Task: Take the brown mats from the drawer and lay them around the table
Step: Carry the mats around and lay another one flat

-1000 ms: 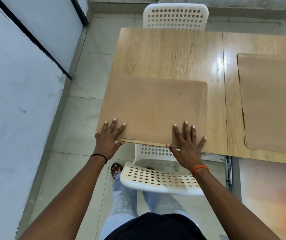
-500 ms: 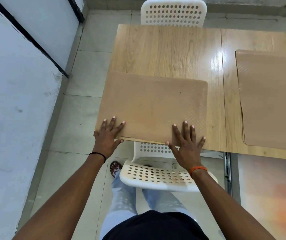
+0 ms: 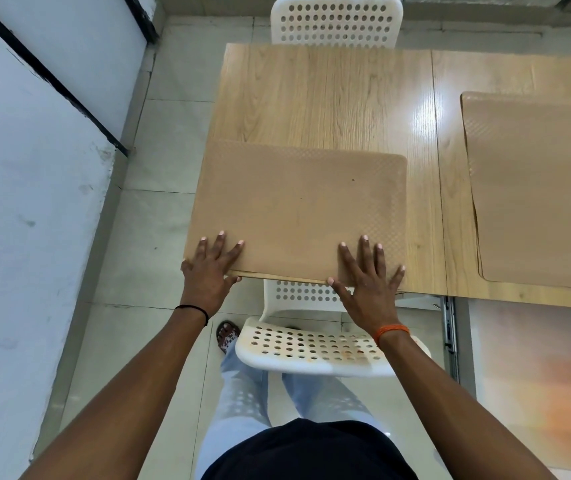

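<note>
A brown mat (image 3: 298, 209) lies flat on the near left corner of the wooden table (image 3: 318, 98), its front edge along the table's front edge. My left hand (image 3: 208, 271) rests on the mat's near left corner, fingers spread on top and the thumb at the edge. On the near right part of the mat, my right hand (image 3: 367, 282) lies flat with fingers apart. A second brown mat (image 3: 536, 188) lies further right on the table, with another edge showing under it.
A white perforated chair (image 3: 311, 348) stands between me and the table, another white chair (image 3: 336, 22) at the far side. A white wall (image 3: 17, 202) runs close on the left. A metal drawer rail (image 3: 448, 334) shows under the table at right.
Both hands stay flat on the mat at the same spots. The mat has hardly moved; only the view has shifted slightly.
</note>
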